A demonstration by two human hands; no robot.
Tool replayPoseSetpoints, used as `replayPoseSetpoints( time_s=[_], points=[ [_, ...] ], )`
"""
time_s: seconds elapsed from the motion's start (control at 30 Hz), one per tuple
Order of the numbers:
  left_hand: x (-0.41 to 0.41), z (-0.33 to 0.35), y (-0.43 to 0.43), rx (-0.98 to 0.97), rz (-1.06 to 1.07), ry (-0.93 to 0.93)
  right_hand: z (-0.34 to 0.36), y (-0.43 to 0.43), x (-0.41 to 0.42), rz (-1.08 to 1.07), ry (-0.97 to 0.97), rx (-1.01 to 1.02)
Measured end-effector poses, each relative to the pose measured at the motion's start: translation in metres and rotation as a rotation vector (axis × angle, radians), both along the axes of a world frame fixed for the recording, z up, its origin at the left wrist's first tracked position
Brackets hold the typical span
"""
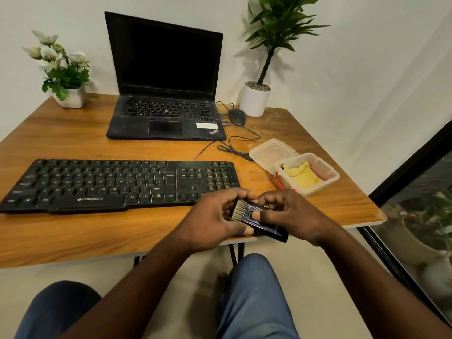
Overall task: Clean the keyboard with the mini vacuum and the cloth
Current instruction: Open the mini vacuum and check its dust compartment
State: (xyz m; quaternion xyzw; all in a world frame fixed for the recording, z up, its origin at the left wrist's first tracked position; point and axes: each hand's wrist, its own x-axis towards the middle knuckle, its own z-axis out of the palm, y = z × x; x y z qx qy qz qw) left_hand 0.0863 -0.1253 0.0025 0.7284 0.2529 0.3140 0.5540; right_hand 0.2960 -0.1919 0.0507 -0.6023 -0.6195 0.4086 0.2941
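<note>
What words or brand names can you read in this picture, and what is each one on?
"ZEBRONICS": front edge of the keyboard.
"ThinkPad": palm rest of the laptop.
"Alt", "Ctrl", "Shift": keyboard keys; other legends too blurred.
White sticker on the laptop: too blurred to read.

This looks like a small office corner, maybe in a home: a wooden worktop (73,148) stands against plain white walls (342,81) and carries an open black laptop (166,77), a separate keyboard (117,184) and a wired mouse (237,117). A flower pot (71,99) and a tall green plant (269,45) stand at its back edge, and a dark-framed glass pane (428,216) is at the right.
</note>
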Motion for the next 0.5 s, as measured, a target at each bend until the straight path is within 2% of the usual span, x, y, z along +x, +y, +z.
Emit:
replayPoseSetpoints(
  time_s=[0.2,0.37,0.5],
  points=[
    [-0.001,0.0,0.002,-0.027,-0.027,-0.006,-0.006,-0.002,0.003,-0.001,0.093,-0.026],
    [-0.002,0.001,0.003,-0.065,-0.029,-0.034,-0.014,-0.001,-0.001,-0.049,0.086,0.044],
    [-0.003,0.001,0.003,-0.056,-0.02,-0.037,-0.011,-0.003,-0.002,-0.048,0.11,0.013]
  ],
)
